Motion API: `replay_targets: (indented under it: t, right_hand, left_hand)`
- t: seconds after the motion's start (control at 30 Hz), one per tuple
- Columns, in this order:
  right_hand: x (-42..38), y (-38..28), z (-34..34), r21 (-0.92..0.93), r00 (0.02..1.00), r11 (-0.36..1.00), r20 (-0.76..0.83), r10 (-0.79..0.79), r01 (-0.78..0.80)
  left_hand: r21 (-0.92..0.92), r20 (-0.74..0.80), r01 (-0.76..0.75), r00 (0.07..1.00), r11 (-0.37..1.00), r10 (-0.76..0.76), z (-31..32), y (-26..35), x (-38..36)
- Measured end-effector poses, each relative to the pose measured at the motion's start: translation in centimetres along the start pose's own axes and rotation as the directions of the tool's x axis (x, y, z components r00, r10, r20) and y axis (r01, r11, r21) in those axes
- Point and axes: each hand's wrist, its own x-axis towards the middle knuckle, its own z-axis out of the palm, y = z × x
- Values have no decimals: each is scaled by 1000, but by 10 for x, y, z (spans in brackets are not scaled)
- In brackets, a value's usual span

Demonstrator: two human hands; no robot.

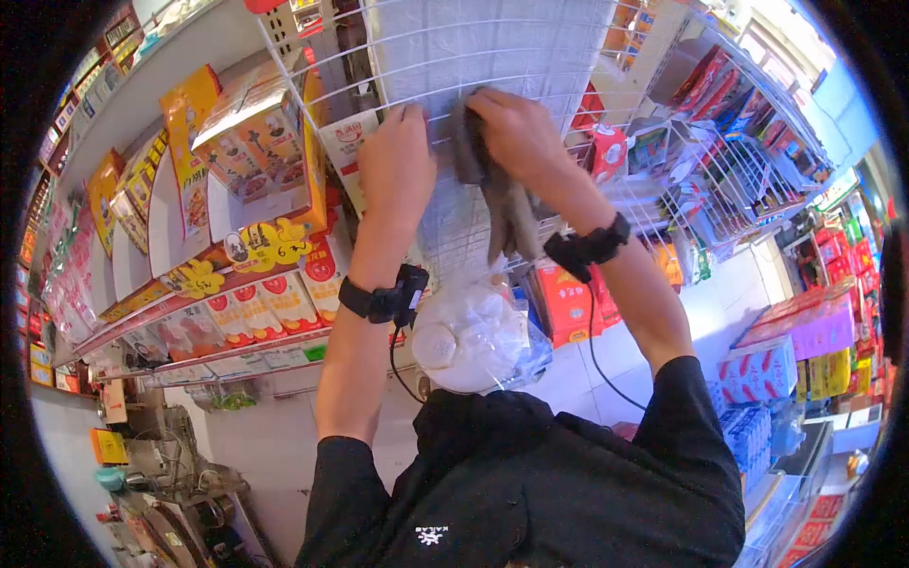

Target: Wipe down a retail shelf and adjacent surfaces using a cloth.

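A white wire rack (492, 36) stands upright in front of me, with a pale sheet behind its bars. My left hand (398, 166) is closed at one of its bars, fingers curled around the wire. To the right, my right hand (521, 137) grips a grey-brown cloth (511, 213) against the rack. The cloth's lower end hangs down over the wires, and part of it is bunched under my fingers. Below both hands sits a clear plastic bag (488, 331) with white round containers inside.
Boxed seasonings (251, 142) and red-and-white packets (270, 303) fill the shelves at left. A wire display (729, 151) of packets stands at right. Red packages (568, 303) sit low behind the bag. Stacked goods (757, 369) line the right side. Cables hang from both wrist straps.
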Motion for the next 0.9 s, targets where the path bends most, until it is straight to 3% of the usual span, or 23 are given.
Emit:
replay_targets:
  t: [0.07, 0.13, 0.2, 0.33, 0.4, 0.43, 0.5, 0.57, 0.6, 0.67, 0.7, 0.77, 0.8, 0.87, 0.9]
  right_hand:
    - [6, -15, 6, 38, 1000, 999, -20, 17, -16]
    - [3, -9, 5, 55, 995, 997, -83, -50, 55]
    - [-2, 0, -5, -82, 999, 996, 8, -40, 41]
    - [-13, 6, -19, -104, 999, 994, 34, 22, -18]
    - [-22, 7, -14, 34, 964, 992, -237, 124, -119]
    - [-25, 5, -18, 36, 963, 993, -242, 117, -112]
    - [-51, -2, -34, 307, 742, 863, -443, 504, -402]
    - [-77, -2, -44, 507, 598, 822, -584, 549, -259]
    - [-92, -10, -50, 507, 597, 819, -580, 554, -267]
    - [-117, -26, -58, 693, 407, 700, -597, 691, -172]
    - [-130, -29, -54, 695, 404, 696, -592, 697, -182]
    - [-151, -31, -36, 555, 583, 777, -539, 607, -296]
    - [-147, -36, -31, 560, 580, 773, -537, 613, -298]
    - [-125, -54, -15, 400, 806, 890, -439, 397, -220]
    - [-113, -63, -5, 392, 836, 889, -384, 391, -236]
  left_hand:
    - [-28, -55, 18, 998, 999, -19, 3, -6, -3]
    - [0, -14, 12, 1000, 1000, -12, -4, -9, -3]
    - [25, 25, 7, 1000, 1000, -7, -9, -10, -6]
    - [14, -19, 38, 999, 999, -38, -7, -7, -6]
    - [2, -29, 50, 998, 999, -50, -5, -7, -7]
    - [9, -33, 47, 998, 999, -47, -5, -9, -7]
    - [16, -32, 50, 998, 999, -49, -6, -10, -10]
    - [-87, 31, 93, 995, 992, -90, -6, -9, -8]
    - [-89, 40, 94, 995, 992, -91, -5, -9, -9]
    - [-71, -37, 50, 998, 996, -53, -3, -13, -11]
    - [-72, -26, 52, 998, 996, -54, -2, -14, -13]
    - [-149, -4, 70, 997, 986, -72, -4, -15, -12]
    - [-144, 1, 69, 998, 987, -70, -6, -16, -11]
    - [-153, 2, 55, 998, 987, -55, -11, -15, -10]
    - [-148, 5, 53, 999, 988, -53, -13, -15, -10]
